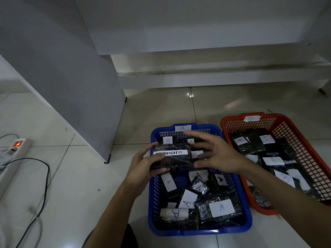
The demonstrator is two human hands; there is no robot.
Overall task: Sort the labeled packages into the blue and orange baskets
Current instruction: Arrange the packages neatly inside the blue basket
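Note:
A black plastic-wrapped package (174, 159) with a white strip reading "PROGRESS" hovers over the far end of the blue basket (248, 217). My left hand (143, 165) grips its left edge, thumb on top. My right hand (213, 153) is spread at its right edge, fingers fairly straight and touching it. The blue basket has an "A" tag on its far rim and holds several black packages with "A" labels. To its right, the orange basket (302, 138) holds several black packages with white labels whose letters are hard to read.
Both baskets sit on a pale tiled floor (86, 176). A grey cabinet (59, 72) stands at the left, and a low white shelf (215, 76) runs along the back. A power strip (12, 154) with a lit red switch and black cables lies at far left.

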